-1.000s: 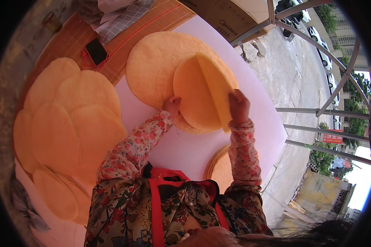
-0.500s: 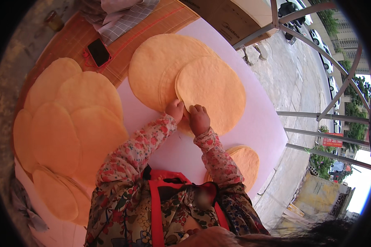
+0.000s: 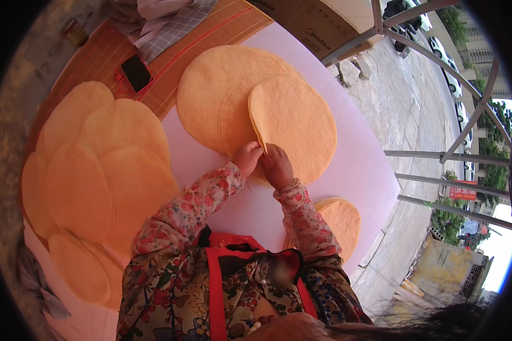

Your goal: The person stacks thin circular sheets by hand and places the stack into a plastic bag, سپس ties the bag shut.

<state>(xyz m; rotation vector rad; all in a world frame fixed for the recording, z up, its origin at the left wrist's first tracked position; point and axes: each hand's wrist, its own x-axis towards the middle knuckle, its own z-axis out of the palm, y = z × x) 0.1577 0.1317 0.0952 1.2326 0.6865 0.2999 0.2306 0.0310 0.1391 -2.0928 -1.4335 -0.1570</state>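
Both hands, left [image 3: 247, 159] and right [image 3: 276, 166], pinch the top sheet's [image 3: 293, 128] near edge, peeling it; next, lift cleanly off the stack [image 3: 216, 96].

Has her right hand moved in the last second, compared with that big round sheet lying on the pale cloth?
Yes. The right hand has come down off the far edge of the lifted round sheet toward her body, and now sits beside the left hand at its near edge.

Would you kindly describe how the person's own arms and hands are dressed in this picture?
Both arms wear long floral sleeves, pale fabric printed with small red and pink flowers, ending in gathered cuffs at the wrists. The left hand and right hand are bare, with no gloves; no rings or bracelets can be made out. A red apron strap lies over the same floral garment at the chest.
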